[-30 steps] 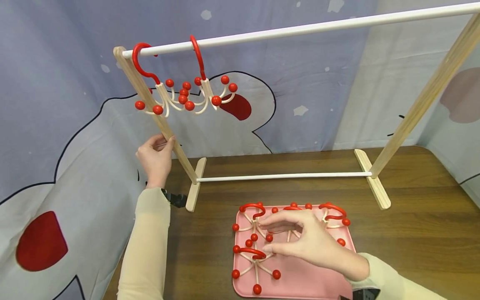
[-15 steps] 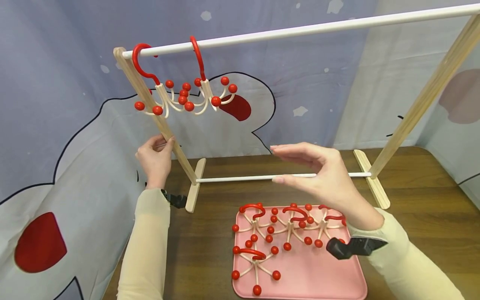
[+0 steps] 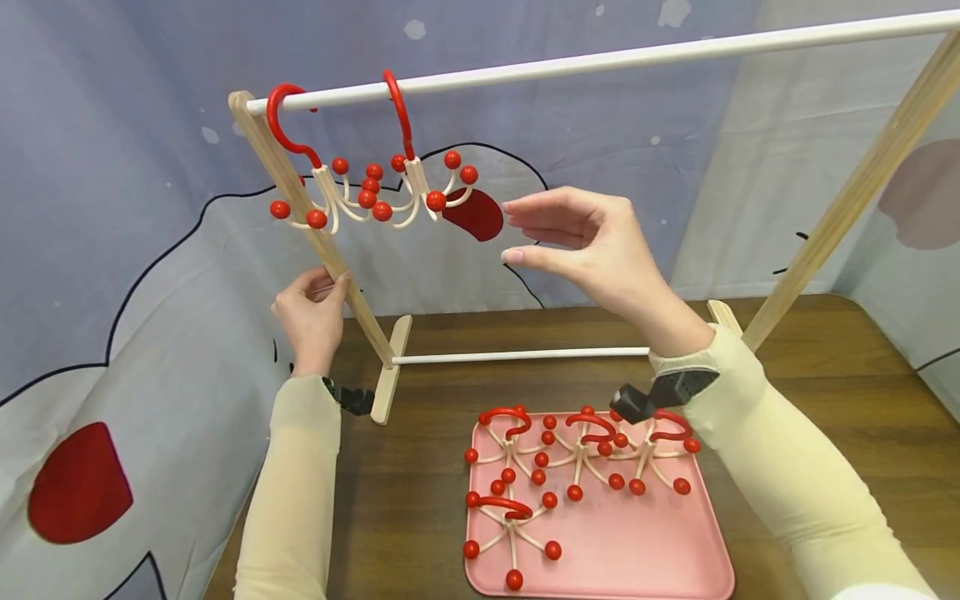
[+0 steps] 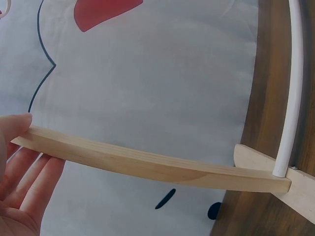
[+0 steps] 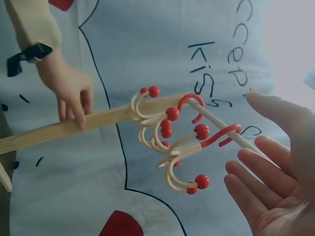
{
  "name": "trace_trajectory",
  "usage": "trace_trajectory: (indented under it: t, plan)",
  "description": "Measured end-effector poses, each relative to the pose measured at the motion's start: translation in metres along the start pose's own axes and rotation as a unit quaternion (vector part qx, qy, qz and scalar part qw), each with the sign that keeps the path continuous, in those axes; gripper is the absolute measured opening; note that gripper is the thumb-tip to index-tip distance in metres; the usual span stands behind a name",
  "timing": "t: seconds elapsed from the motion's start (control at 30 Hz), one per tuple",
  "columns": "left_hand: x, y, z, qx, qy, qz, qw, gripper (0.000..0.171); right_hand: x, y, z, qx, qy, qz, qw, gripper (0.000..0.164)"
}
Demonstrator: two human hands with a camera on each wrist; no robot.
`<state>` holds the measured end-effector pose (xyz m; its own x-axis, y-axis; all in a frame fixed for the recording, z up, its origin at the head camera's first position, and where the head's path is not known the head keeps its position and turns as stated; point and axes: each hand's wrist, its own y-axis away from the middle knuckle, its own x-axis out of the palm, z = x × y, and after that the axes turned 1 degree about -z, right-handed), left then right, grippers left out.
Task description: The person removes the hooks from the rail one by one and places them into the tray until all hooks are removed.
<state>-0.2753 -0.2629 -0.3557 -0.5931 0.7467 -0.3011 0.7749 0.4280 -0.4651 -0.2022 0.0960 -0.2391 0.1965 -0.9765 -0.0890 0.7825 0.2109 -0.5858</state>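
Observation:
My left hand [image 3: 310, 323] grips the left wooden post [image 3: 365, 318] of a rack, its thumb in front and its fingers behind, as the left wrist view also shows. Two octopus-shaped hangers with red hooks and red ball tips, the left hanger [image 3: 322, 183] and the right hanger [image 3: 415, 177], hang from the white top bar [image 3: 600, 64] near that post. To the right of them, apart from both, is my right hand [image 3: 596, 242], empty, with thumb and fingers spread. In the right wrist view the right hand [image 5: 275, 196] faces the hanging pair.
A pink tray [image 3: 622, 542] on the wooden table [image 3: 405, 517] bears several more such hangers [image 3: 581, 454]. A white lower bar [image 3: 517, 356] joins the rack's feet, such as the left foot [image 3: 386, 387]. A patterned curtain [image 3: 615, 150] stands behind.
My right hand has risen from over the tray, then up and left toward the hanging hangers, holding nothing. The left hand keeps its grip on the post. Both hung hangers stay in place.

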Motion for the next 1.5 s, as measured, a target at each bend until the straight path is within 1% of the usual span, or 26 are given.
trace_trajectory:
  t: [0.17, 0.3, 0.43, 0.6, 0.8, 0.93, 1.07, 1.17, 1.33, 1.5]
  plan:
    - [0.000, 0.001, 0.000, -0.001, 0.000, -0.001, 1.0000, 0.030, 0.013, -0.029, 0.004, 0.010, -0.013, -0.015, 1.000, 0.037]
    - [0.001, 0.001, 0.000, 0.001, 0.003, -0.005, 1.0000, 0.029, 0.023, -0.050, 0.009, 0.027, -0.002, -0.022, 0.999, 0.040]
    - [0.001, 0.001, 0.000, 0.007, -0.001, -0.010, 0.9999, 0.028, 0.033, -0.069, 0.012, 0.038, 0.021, -0.017, 0.999, 0.044]
    - [0.001, 0.001, -0.001, 0.003, -0.005, -0.008, 0.9999, 0.028, 0.047, -0.087, 0.010, 0.056, 0.064, -0.007, 0.996, 0.048]
    - [0.001, 0.002, -0.001, 0.001, -0.008, -0.004, 1.0000, 0.029, 0.061, -0.104, 0.009, 0.064, 0.127, -0.021, 0.990, 0.048]
    - [0.001, 0.001, -0.001, 0.009, -0.003, -0.009, 0.9999, 0.028, 0.069, -0.111, 0.009, 0.068, 0.133, -0.039, 0.988, 0.040]
    - [0.000, 0.002, -0.002, 0.011, -0.002, -0.008, 0.9999, 0.027, 0.075, -0.112, 0.007, 0.054, 0.119, -0.056, 0.990, 0.028]
    - [-0.001, 0.003, -0.003, 0.003, -0.007, -0.005, 1.0000, 0.028, 0.077, -0.112, 0.006, 0.043, 0.110, -0.064, 0.991, 0.021]
    - [-0.001, 0.003, -0.005, -0.008, -0.015, -0.003, 0.9999, 0.029, 0.078, -0.111, 0.005, 0.031, 0.113, -0.069, 0.991, 0.018]
    - [0.000, 0.004, -0.006, -0.008, -0.011, -0.004, 0.9999, 0.029, 0.076, -0.111, 0.004, 0.029, 0.110, -0.076, 0.991, 0.018]
